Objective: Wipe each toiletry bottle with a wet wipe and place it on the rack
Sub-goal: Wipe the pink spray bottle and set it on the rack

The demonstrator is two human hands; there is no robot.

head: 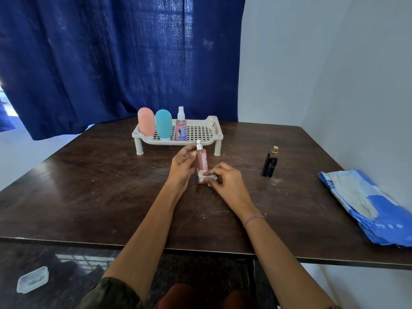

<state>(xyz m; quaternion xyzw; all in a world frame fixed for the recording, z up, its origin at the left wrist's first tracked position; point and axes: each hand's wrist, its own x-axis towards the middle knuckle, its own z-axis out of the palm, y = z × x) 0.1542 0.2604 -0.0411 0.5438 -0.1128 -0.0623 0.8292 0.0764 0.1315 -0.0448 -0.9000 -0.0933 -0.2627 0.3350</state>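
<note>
Head view: my left hand grips the pink spray bottle, my right hand pinching the wet wipe against its base. Three bottles stand on the rack at 12 o'clock; the black bottle, at 3 o'clock, remains unwiped.

A dark wooden table was set at centre. A deep blue curtain was hung from 10 to 12 o'clock, daylight being let through at 12. A pale wall was seen at 2, dark speckled floor at 7.
</note>
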